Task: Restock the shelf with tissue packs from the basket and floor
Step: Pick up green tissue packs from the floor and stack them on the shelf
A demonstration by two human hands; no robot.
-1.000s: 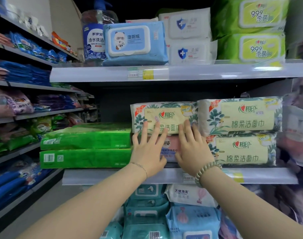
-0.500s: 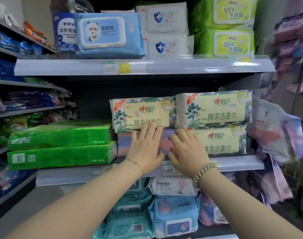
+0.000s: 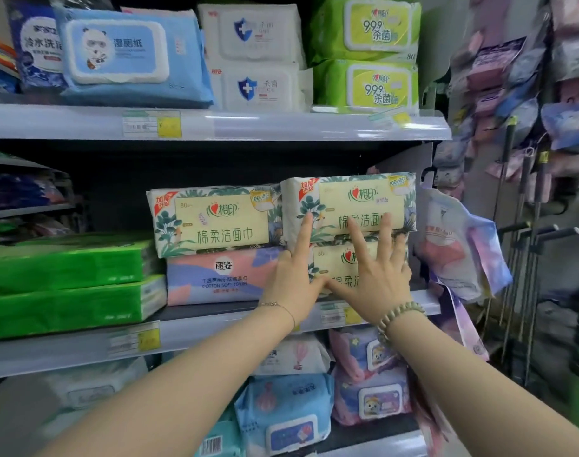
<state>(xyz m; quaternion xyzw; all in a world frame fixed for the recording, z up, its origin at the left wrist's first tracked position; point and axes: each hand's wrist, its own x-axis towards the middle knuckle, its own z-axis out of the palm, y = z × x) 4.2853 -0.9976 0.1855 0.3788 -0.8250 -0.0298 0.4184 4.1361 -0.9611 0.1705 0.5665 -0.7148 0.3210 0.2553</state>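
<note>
On the middle shelf (image 3: 215, 328) three cream leaf-print tissue packs sit with a pink-and-blue pack. The left cream pack (image 3: 215, 219) lies on the pink-and-blue pack (image 3: 215, 277). The right cream pack (image 3: 347, 202) lies on a lower cream pack (image 3: 340, 262). My left hand (image 3: 294, 275) presses flat where the stacks meet, index finger on the upper right pack. My right hand (image 3: 373, 275) lies spread over both right packs. Neither hand grips anything. No basket or floor is in view.
Two green flat packs (image 3: 67, 285) are stacked at the left of the same shelf. Wet-wipe packs fill the shelf above (image 3: 129, 54) and the shelf below (image 3: 284, 413). Hanging bagged goods (image 3: 459, 245) and metal hooks (image 3: 538, 232) stand at the right.
Both hands have slid right, from the pink-and-blue pack to the right-hand cream stack. The pink-and-blue pack's front is now uncovered. The view has moved closer and to the right.
</note>
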